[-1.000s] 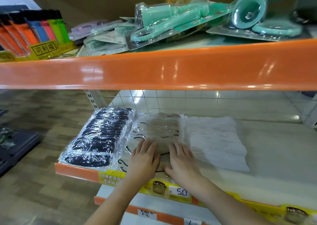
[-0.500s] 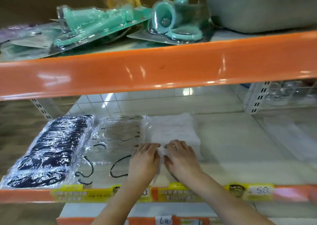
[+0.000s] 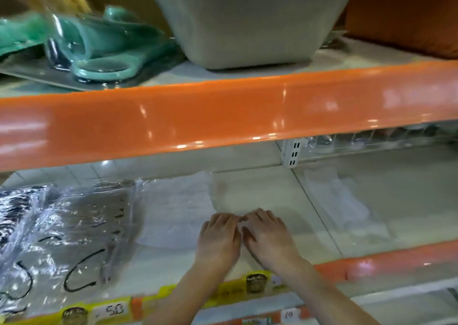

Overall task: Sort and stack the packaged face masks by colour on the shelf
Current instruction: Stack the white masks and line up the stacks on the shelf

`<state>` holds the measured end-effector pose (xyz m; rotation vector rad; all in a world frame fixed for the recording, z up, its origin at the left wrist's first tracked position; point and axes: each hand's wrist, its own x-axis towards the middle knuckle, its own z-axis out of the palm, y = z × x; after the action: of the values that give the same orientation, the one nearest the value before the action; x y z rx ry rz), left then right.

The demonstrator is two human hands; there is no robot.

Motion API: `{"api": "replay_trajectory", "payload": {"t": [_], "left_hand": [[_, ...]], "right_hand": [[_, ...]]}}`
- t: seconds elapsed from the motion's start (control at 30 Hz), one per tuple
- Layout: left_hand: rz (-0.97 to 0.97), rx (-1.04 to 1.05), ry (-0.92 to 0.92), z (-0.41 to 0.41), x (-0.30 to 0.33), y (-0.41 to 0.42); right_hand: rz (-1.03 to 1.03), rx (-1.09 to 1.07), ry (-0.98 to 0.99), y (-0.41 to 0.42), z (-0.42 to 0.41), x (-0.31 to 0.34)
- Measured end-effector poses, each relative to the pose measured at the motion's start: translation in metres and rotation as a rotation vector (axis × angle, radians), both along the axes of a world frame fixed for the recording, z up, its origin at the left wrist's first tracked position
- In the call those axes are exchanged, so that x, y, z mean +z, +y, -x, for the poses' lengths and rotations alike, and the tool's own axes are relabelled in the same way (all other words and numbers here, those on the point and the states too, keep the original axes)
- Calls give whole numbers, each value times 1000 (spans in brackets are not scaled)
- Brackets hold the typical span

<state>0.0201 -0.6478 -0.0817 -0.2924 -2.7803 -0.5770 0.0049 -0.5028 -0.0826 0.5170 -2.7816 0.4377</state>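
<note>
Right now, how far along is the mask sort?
Done: black pack, grey pack and white pack lie side by side on the shelf. In hand: left hand and right hand rest at the white pack's right edge. Left: loose white packaging in the next bay.

Left hand [image 3: 218,238] and right hand [image 3: 269,235] lower centre of frame, palms down, side by side, fingertips nearly meeting, forearms angled in from bottom edge.

Bright overhead light leaves white glare streaks on the orange shelf edge [image 3: 223,116] above the hands. The whole view is motion-blurred, worst at the bowed corners.
</note>
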Motion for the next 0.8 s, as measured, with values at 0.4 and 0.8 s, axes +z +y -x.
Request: {"api": "replay_trajectory", "payload": {"t": [0.4,0.8], "left_hand": [[-5,-95,-14,25,-6,132],[-19,-148,11,35,-10,228]], "right_hand": [[38,-177,-4,130,20,-4],[-10,-456,-9,225,31,-12]]}}
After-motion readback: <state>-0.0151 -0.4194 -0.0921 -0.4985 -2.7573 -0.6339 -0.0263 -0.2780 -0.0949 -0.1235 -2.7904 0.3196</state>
